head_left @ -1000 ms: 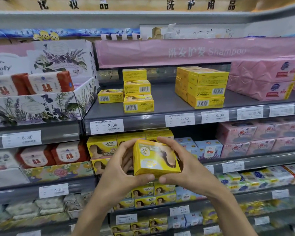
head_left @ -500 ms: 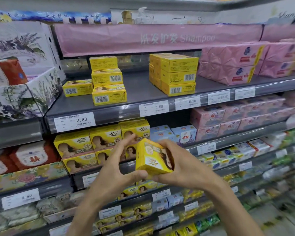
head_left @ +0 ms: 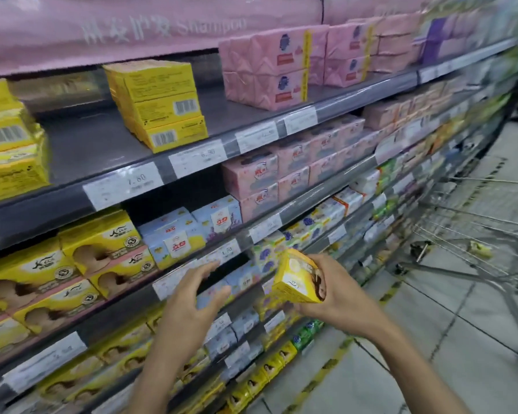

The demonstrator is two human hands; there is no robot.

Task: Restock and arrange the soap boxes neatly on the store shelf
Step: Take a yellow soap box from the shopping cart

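Note:
My right hand (head_left: 338, 297) grips a yellow soap box (head_left: 296, 277), tilted, in front of the lower shelves. My left hand (head_left: 192, 300) hovers beside it with fingers spread and holds nothing. A stack of yellow soap boxes (head_left: 159, 103) stands on the grey upper shelf (head_left: 84, 153), and another yellow stack (head_left: 9, 144) sits at its left edge. More yellow boxes with a woman's picture (head_left: 72, 270) fill the shelf below on the left.
Pink soap packs (head_left: 266, 67) sit on the upper shelf to the right. Blue boxes (head_left: 186, 234) and pink boxes (head_left: 266, 174) fill the middle shelf. A wire shopping cart (head_left: 476, 234) stands on the tiled floor at the right.
My left hand has let go of the yellow box, which my right hand alone now holds. My view has swung right and down, bringing the cart and floor into sight.

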